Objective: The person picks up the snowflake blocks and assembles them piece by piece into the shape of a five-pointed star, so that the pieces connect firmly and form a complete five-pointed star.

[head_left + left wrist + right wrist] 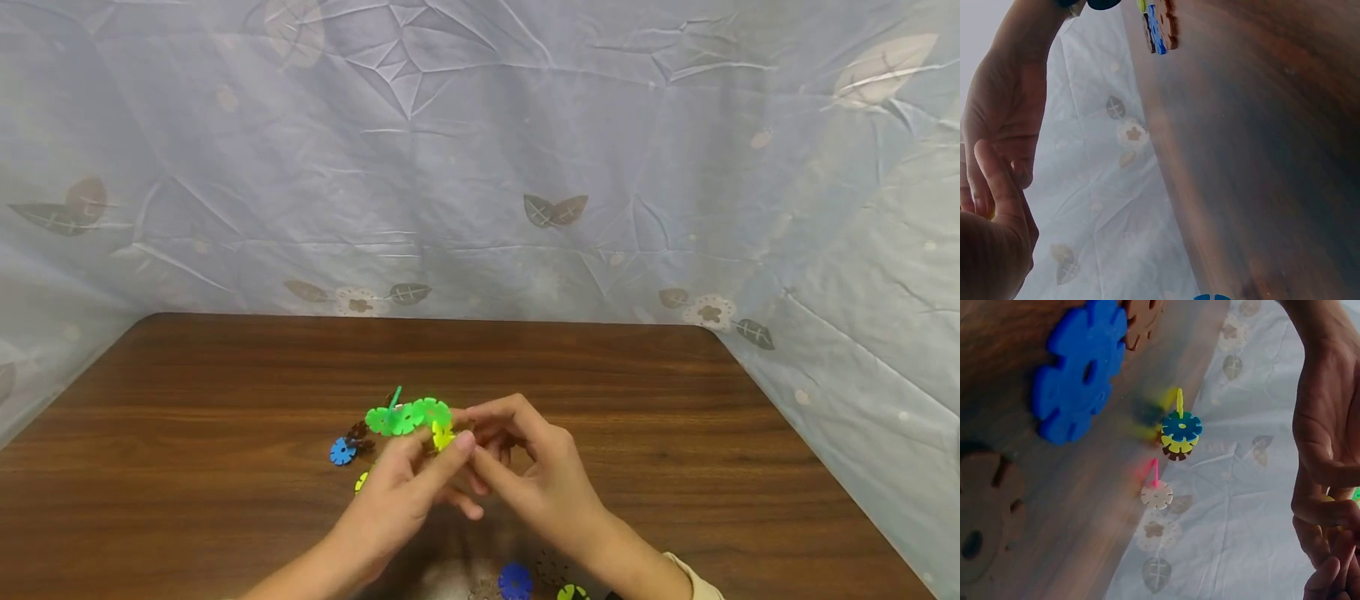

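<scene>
Holding it up just below the middle of the head view, the person has a short chain of bright green notched discs point(407, 418) with a yellow disc point(442, 435) at its right end. The left hand point(405, 483) pinches the chain at that yellow end, thumb laid toward the front and fingers behind. The right hand point(547, 475) meets it there with fingers bent and thumb and forefinger close together; whether a piece sits between them I can't tell, as the fingertips hide it.

The chain looks like thin plastic, so I'd expect it to be light, stiff and a touch slick. The discs themselves should take a squeeze, but the slotted joints may twist or pop apart if pulled sideways. I'd take hold flat across the face of a disc, right beside a joint, rather than by the far green end.

A thin teal piece point(395, 397) sticks up at the chain's left part; I can't make out whether it is slotted in or stands behind. Left of the hands lie a light blue disc point(342, 451) and some brown discs point(357, 436). At the bottom edge of the frame are a dark blue disc point(515, 581) and a yellow-green disc point(573, 592), all on the wooden table point(187, 392). Leaf-patterned cloth point(465, 175) hangs across the upper half.
</scene>
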`<state>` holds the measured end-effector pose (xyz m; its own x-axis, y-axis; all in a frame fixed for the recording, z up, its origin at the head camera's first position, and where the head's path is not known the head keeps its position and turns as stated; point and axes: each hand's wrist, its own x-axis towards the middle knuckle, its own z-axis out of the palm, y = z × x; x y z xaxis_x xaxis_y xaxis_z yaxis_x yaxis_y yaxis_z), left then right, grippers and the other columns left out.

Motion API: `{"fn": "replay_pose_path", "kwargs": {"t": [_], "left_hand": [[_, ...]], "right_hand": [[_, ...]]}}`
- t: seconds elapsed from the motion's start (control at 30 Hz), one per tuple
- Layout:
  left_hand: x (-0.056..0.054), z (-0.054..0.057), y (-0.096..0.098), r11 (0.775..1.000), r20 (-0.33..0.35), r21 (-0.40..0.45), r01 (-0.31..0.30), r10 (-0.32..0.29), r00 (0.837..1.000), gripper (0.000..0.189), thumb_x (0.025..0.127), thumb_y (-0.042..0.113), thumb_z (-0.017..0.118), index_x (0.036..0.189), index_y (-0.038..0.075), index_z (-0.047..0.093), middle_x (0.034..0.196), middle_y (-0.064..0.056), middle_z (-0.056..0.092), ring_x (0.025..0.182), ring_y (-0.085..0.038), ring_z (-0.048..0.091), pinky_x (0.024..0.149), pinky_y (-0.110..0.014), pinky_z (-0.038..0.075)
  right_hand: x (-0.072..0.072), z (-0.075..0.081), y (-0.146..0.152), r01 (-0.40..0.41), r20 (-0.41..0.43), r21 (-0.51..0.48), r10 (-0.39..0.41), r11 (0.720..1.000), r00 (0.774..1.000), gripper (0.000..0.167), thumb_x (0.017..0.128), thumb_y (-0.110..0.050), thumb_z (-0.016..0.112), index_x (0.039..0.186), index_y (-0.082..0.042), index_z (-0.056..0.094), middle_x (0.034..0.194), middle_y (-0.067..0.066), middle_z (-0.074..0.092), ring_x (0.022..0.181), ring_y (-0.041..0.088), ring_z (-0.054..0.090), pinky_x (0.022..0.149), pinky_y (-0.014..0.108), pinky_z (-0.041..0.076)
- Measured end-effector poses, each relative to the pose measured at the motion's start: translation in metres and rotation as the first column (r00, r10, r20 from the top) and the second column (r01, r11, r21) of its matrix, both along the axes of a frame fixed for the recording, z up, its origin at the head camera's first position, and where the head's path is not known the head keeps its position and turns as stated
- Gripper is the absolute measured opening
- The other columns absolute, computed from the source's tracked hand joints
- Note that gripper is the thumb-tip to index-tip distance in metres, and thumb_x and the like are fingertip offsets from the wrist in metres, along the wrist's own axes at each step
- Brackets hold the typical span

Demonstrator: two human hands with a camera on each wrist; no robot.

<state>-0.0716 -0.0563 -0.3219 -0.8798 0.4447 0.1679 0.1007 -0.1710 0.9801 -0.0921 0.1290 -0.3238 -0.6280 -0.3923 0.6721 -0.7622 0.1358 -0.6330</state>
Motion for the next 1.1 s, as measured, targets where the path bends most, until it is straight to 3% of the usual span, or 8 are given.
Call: {"fn": "replay_pose_path", "kwargs": {"t": [0.23,0.37,0.47,0.57,0.7,0.8,0.87,1.1], "left_hand": [[-0.001,0.000,0.001,0.996,0.006,-0.048,-0.071,0.071,0.997,0.040,0.111,0.025,0.054,0.131,-0.010,0.055,0.099,-0.010,0.072,0.080,-0.015,0.072,0.071,-0.035,0.065],[-0.005,0.001,-0.001,0.985,0.030,-0.098,-0.139,0.143,0.989,0.043,0.110,0.029,0.056,0.135,-0.006,0.057,0.103,-0.008,0.072,0.071,-0.013,0.070,0.057,-0.026,0.057],[-0.008,0.001,-0.002,0.974,0.040,-0.121,-0.189,0.195,0.980,0.040,0.109,0.029,0.057,0.133,-0.002,0.061,0.103,-0.008,0.070,0.065,-0.010,0.065,0.052,-0.021,0.049],[-0.010,0.000,-0.003,0.967,0.057,-0.131,-0.218,0.226,0.972,0.039,0.109,0.029,0.057,0.135,0.000,0.060,0.104,-0.007,0.070,0.063,-0.009,0.061,0.051,-0.019,0.046],[-0.010,-0.002,-0.004,0.963,0.082,-0.147,-0.225,0.238,0.968,0.039,0.109,0.030,0.057,0.137,0.003,0.059,0.102,-0.006,0.070,0.061,-0.009,0.059,0.050,-0.018,0.044],[-0.010,-0.003,-0.005,0.962,0.078,-0.179,-0.208,0.225,0.971,0.039,0.109,0.034,0.056,0.133,0.003,0.060,0.091,-0.007,0.067,0.059,-0.008,0.055,0.049,-0.018,0.040],[-0.010,-0.004,-0.006,0.962,0.067,-0.193,-0.193,0.209,0.976,0.041,0.110,0.036,0.054,0.131,0.001,0.061,0.088,-0.006,0.066,0.057,-0.007,0.051,0.051,-0.019,0.039],[-0.010,-0.005,-0.005,0.966,0.122,-0.216,-0.145,0.174,0.977,0.047,0.111,0.044,0.048,0.127,0.002,0.061,0.081,-0.001,0.055,0.060,-0.008,0.041,0.057,-0.018,0.037]], "right_hand": [[-0.001,0.006,0.008,0.064,-0.058,0.129,-0.057,0.990,0.997,0.033,0.093,0.004,0.074,0.123,-0.007,0.065,0.096,0.002,0.071,0.074,0.001,0.054,0.060,0.017,0.051],[-0.002,0.017,0.022,0.099,-0.001,0.333,-0.104,0.938,0.995,0.032,0.099,-0.011,0.072,0.129,-0.012,0.062,0.109,0.000,0.068,0.079,0.001,0.055,0.067,0.019,0.054],[-0.002,0.023,0.033,0.043,0.111,0.547,-0.123,0.836,0.986,0.027,0.102,-0.027,0.071,0.125,-0.016,0.062,0.111,-0.002,0.067,0.082,-0.001,0.057,0.070,0.019,0.055],[0.002,0.022,0.038,-0.085,0.222,0.719,-0.112,0.690,0.969,0.027,0.098,-0.037,0.074,0.116,-0.020,0.064,0.113,-0.004,0.068,0.087,-0.001,0.061,0.073,0.020,0.055],[0.013,0.010,0.031,-0.220,0.315,0.832,-0.107,0.509,0.943,0.031,0.089,-0.036,0.084,0.114,-0.029,0.066,0.105,-0.014,0.062,0.085,-0.004,0.057,0.071,0.018,0.052],[0.021,0.001,0.024,-0.248,0.321,0.863,-0.099,0.440,0.942,0.034,0.086,-0.035,0.086,0.113,-0.033,0.066,0.098,-0.018,0.055,0.078,-0.007,0.050,0.068,0.016,0.048],[0.024,-0.004,0.021,-0.241,0.301,0.873,-0.078,0.425,0.950,0.034,0.086,-0.035,0.086,0.113,-0.034,0.066,0.096,-0.020,0.053,0.075,-0.007,0.048,0.066,0.014,0.047],[0.028,-0.009,0.018,-0.239,0.282,0.866,-0.034,0.440,0.959,0.020,0.089,-0.034,0.082,0.097,-0.033,0.063,0.091,-0.020,0.049,0.071,-0.007,0.045,0.062,0.013,0.044]]}}
